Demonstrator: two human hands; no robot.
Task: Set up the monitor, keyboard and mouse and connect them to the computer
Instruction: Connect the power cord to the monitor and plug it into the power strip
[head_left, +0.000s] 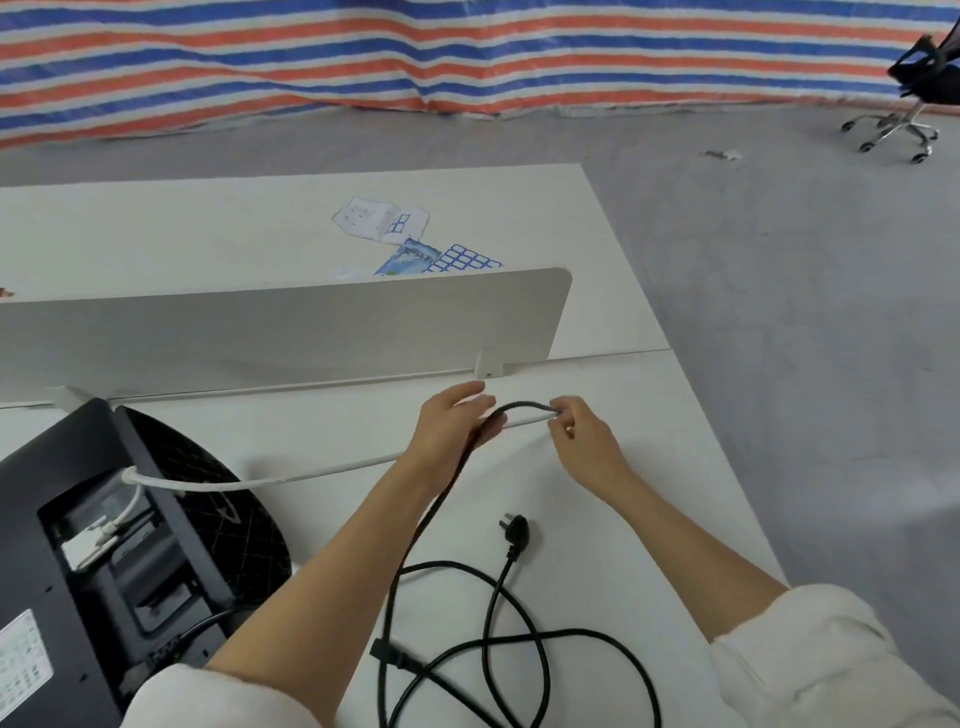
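step: I'm sorting cables, left hand (453, 422) loosely cupped round the black power cord (415, 535), right hand (576, 431) pinching its bend, looks like with the white cable (291, 475).
monitor (78, 561): face-down, left on the table (649, 467).
next: find the cord's connector (390, 656), plug it into the monitor.
room: grey floor, striped tarp (415, 52), office chair (909, 88).

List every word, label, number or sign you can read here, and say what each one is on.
No text can be read.
White sticker on the back of the monitor: rows of small print, too small and blurred to read.
Blue-grid label sheet on the far desk: cells look blank.
Papers beside it: blue outlines only, no legible words.
Black cable and plug: no markings visible.
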